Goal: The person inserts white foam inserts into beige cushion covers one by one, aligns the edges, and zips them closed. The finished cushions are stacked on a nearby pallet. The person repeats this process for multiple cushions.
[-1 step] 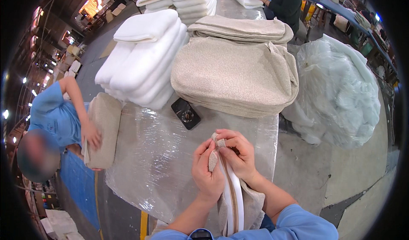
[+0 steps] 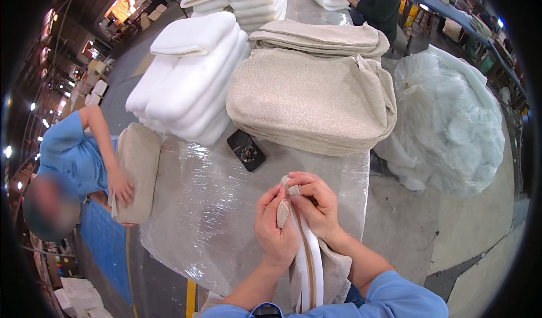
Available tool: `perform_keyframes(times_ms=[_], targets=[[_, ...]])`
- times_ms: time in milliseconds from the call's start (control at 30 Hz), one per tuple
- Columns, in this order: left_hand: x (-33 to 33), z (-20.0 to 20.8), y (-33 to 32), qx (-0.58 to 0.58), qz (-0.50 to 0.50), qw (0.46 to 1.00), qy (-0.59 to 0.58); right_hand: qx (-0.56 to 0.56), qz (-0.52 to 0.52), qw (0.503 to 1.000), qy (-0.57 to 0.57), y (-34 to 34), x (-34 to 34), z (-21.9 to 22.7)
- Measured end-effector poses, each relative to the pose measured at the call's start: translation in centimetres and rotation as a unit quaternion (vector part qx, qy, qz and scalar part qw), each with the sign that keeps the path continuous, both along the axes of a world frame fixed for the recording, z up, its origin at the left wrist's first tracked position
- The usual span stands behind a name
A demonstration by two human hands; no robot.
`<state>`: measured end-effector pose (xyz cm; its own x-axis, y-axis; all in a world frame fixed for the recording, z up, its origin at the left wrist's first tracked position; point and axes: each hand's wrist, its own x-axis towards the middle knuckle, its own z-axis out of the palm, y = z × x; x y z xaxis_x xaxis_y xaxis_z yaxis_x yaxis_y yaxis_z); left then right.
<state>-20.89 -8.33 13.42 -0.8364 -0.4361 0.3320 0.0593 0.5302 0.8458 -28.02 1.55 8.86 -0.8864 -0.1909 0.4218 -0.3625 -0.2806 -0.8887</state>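
Above the near edge of the table, my left hand [image 2: 275,233] and my right hand [image 2: 317,205] are close together, fingers pinched on the end of a beige fabric cover [image 2: 337,266]. A long strip [image 2: 309,261], white with a brown line down its middle, runs along the cover toward my body; it looks like a zipper. Small beige corners of cloth stick out between the fingers of both hands. My fingertips partly hide the very end of the strip. The cover's lower part hangs between my forearms.
Beyond my hands, a black phone [image 2: 246,150] lies on the plastic-covered table [image 2: 192,216]. Behind it stand folded beige covers [image 2: 310,98] and white padding [image 2: 186,86]. A clear plastic bag [image 2: 449,126] bulges at right. At left a co-worker in blue [image 2: 76,148] presses a beige cushion [image 2: 138,171].
The co-worker's hand at left has shifted slightly on the beige cushion. My own hands stay in place on the cover.
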Motion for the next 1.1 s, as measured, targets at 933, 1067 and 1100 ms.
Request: perform_keyframes(times_ms=[933,1067,1100], targets=[[1.4,1.1,0.9,-0.079,-0.062,0.990,0.094,-0.041,0.098,0.991,0.082,3.1,-0.4,-0.9],[1.7,1.3,1.3,-0.054,-0.039,0.996,0.065,0.010,0.138,0.982,0.131,3.7,-1.5,-0.4],[1.7,1.3,1.1,-0.065,-0.063,0.994,0.059,0.016,0.143,0.980,0.139,3.7,-1.6,-0.4]])
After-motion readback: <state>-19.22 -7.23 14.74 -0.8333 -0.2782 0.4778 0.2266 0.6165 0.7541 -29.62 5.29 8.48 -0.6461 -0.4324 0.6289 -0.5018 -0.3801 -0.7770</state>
